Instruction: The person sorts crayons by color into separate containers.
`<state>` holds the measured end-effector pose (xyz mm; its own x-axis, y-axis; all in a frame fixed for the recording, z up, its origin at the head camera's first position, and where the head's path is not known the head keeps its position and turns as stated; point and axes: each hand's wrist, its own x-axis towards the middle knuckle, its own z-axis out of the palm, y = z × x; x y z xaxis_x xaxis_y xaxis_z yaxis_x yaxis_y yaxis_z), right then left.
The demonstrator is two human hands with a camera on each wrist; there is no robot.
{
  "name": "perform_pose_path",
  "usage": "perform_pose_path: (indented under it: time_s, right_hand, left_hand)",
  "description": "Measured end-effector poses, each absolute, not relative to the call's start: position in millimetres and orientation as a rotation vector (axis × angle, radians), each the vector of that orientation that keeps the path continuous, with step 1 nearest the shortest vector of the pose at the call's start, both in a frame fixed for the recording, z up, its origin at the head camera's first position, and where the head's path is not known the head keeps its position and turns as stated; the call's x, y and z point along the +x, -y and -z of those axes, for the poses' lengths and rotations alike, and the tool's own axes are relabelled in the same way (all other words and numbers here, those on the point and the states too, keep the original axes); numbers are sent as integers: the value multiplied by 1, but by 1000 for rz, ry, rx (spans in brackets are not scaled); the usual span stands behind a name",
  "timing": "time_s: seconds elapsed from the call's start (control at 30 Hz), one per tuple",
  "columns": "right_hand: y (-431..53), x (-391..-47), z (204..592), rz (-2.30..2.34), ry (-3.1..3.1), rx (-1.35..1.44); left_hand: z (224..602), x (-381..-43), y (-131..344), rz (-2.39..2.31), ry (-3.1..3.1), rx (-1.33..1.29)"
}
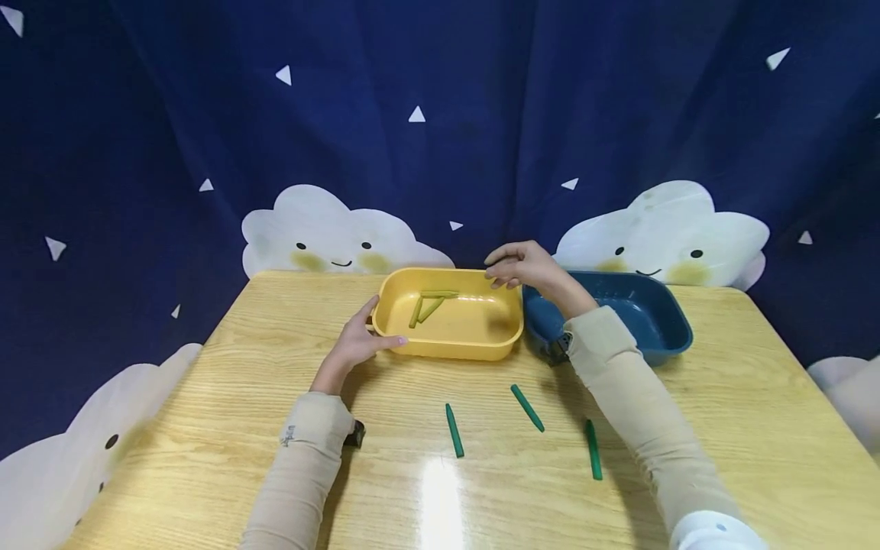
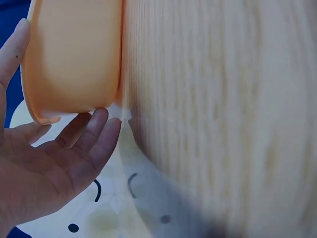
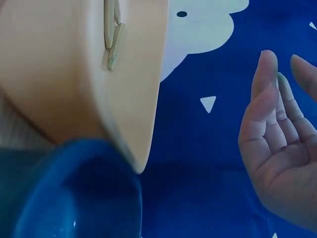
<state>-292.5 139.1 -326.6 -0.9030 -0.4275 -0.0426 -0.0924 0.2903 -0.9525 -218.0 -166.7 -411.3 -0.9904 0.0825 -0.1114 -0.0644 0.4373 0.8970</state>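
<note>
One yellow tub (image 1: 447, 351), wood-grain table (image 1: 385, 496), blue cloud-print curtain (image 1: 440, 46)

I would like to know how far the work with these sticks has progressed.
Done, it seems: yellow sticks lie inside the yellow basin.
In hand: the left hand holds that basin's left end; the right hand, apparently empty, is above its right end.
Left, probably: three green sticks lie on the table. The visible part of the blue basin shows no sticks.
</note>
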Motion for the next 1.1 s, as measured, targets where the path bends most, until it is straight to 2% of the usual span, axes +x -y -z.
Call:
perform_pose_path:
  time_s: [0.6,1.1]
  right_hand:
    - [-195,-257,330,1590,-2416,-541]
    - [-240,-233,341,1579,-2452,-437]
  left_hand:
    - [415,-218,166,-1581,-2586,16]
    - [410,-217,168,-1449,-2592,154]
